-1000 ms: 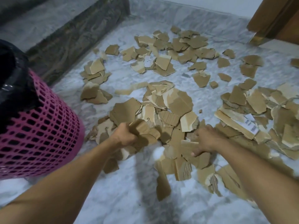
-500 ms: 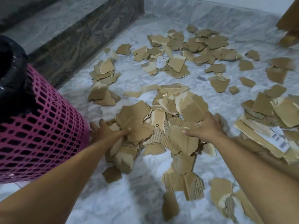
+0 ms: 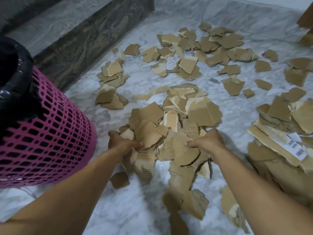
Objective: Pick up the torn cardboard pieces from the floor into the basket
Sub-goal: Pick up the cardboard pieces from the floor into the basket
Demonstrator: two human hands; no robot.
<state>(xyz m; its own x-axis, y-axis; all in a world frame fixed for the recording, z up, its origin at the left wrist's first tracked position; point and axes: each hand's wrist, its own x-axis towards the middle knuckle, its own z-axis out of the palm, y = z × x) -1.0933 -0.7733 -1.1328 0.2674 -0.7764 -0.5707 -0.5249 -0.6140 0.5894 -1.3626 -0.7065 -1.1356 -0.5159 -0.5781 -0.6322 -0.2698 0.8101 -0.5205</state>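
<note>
Marble floor (image 3: pixel 237 116), pale and veined, runs to a dark stone step at the back, and torn cardboard is strewn over most of it. My left hand (image 3: pixel 121 143) has its grip closed on one side of the central cardboard heap (image 3: pixel 162 131), thumb pinching the top sheet; my right hand (image 3: pixel 209 141) clamps the other side, fingers curled over the edge. Between them sits a loose stack, not a bundle. I judge the lift as the weak point: the sheets overlap unevenly, so squeezing from two sides may let the lower ones slide out, and several pieces (image 3: pixel 184 197) already lie beneath my wrists. The pink mesh basket (image 3: pixel 50 141), lined with a black bag (image 3: pixel 11 78), stands just left of my left hand, tilted in this wide view; I cannot tell how full it is. A wide armful could catch its rim and spill. Further off, scattered pieces (image 3: pixel 186 65) and a labelled stack (image 3: pixel 279 141) wait untouched.
</note>
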